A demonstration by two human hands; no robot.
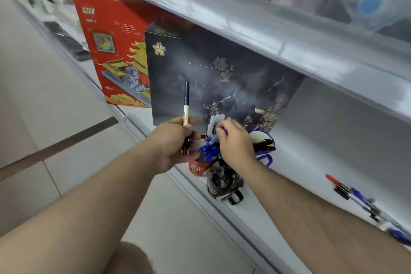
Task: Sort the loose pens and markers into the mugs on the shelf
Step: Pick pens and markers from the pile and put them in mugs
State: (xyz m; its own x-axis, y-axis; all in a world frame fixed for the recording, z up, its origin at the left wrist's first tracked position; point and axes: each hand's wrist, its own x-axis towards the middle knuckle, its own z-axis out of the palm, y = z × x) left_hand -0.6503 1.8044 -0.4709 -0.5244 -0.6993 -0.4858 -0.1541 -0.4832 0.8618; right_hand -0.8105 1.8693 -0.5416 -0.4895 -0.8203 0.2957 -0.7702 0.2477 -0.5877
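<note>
Two bare forearms reach in from the bottom edge toward a white shelf (311, 131), which runs across the view with a second shelf board above it. Two boxes stand upright at the back of the shelf: a red box (111, 51) on the left and a dark box (211, 78) just beside it, overlapping its right edge.

Three mugs sit close together at the shelf's front lip, below the dark box. A red mug (196, 168) stands on the left, partly hidden by the left hand; blue pens (208, 152) stick out of it in a bunch too blurred to count. A dark mug (223, 184) with a handle stands nearest the edge, and what it holds cannot be made out. A white mug (263, 147) with blue trim stands behind the right hand, with dark items at its mouth.

Loose pens (353, 196) lie well apart to the right on the shelf: one with a red cap, one blue, and more toward the edge, blurred.

The left hand (171, 144) grips one marker (185, 118) upright, fingers curled round its pale barrel, the black cap pointing up in front of the dark box. The right hand (235, 142) is over the mugs, its fingers pinching the pale tops of a pen bunch (214, 123) above the red mug.
</note>
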